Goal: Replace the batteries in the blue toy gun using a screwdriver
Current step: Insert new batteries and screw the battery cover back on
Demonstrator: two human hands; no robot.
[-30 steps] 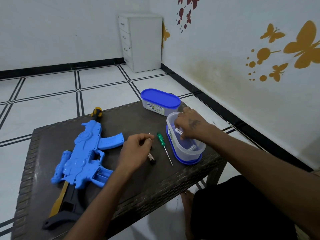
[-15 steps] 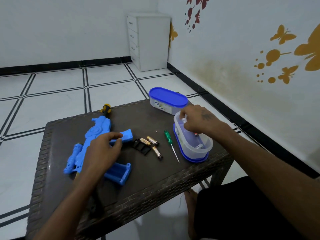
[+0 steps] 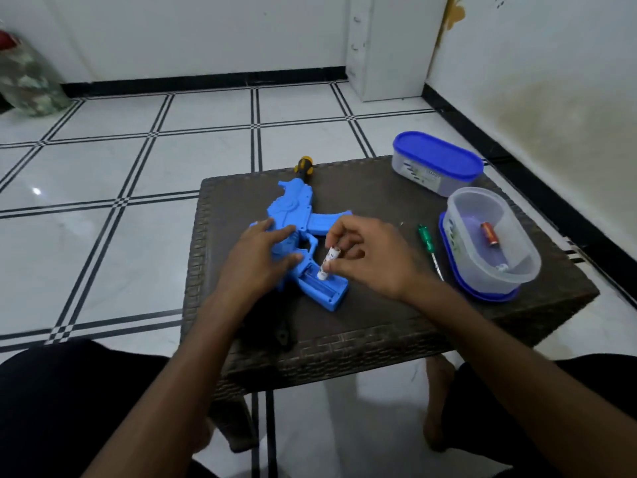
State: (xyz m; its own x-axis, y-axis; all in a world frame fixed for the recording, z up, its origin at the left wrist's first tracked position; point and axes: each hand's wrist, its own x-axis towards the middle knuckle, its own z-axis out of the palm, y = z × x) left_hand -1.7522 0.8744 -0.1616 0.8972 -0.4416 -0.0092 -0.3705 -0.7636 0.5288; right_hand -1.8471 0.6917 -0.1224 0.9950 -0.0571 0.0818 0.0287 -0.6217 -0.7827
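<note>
Head view — items as I see them from my station:

1. Table [image 3: 379, 326]: dark brown, woven-pattern top, standing on a white tiled floor with black lines.

2. Blue toy gun [image 3: 300, 215]: lying flat on the table, left of centre, muzzle with its yellow-and-black tip pointing away from the person. The battery compartment in the grip [image 3: 324, 288] is open and faces up.

3. Left hand [image 3: 258, 257]: fingers spread and fairly straight, pressing flat on the gun's body just left of the open compartment. It holds the toy down and grasps nothing.

4. Right hand [image 3: 365, 257]: thumb and fingertips pinching a white battery [image 3: 328, 263]. The battery is tilted, its lower end resting in the open compartment, its upper end raised toward the fingers.

5. Screwdriver [image 3: 427, 246]: green handle, thin metal shaft, lying on the table just right of the right hand, between it and the open container. No hand touches it.

6. Open clear container [image 3: 510, 270]: sitting on its blue lid at the table's right edge. Inside I count one red-orange battery [image 3: 489, 233] and one pale item at the near end, too small for me to identify.

7. Closed container [image 3: 437, 163]: clear body, blue lid on — at the table's far right corner, just behind the open one.

8. White cabinet [image 3: 386, 46]: against the far wall, in the corner.
</note>
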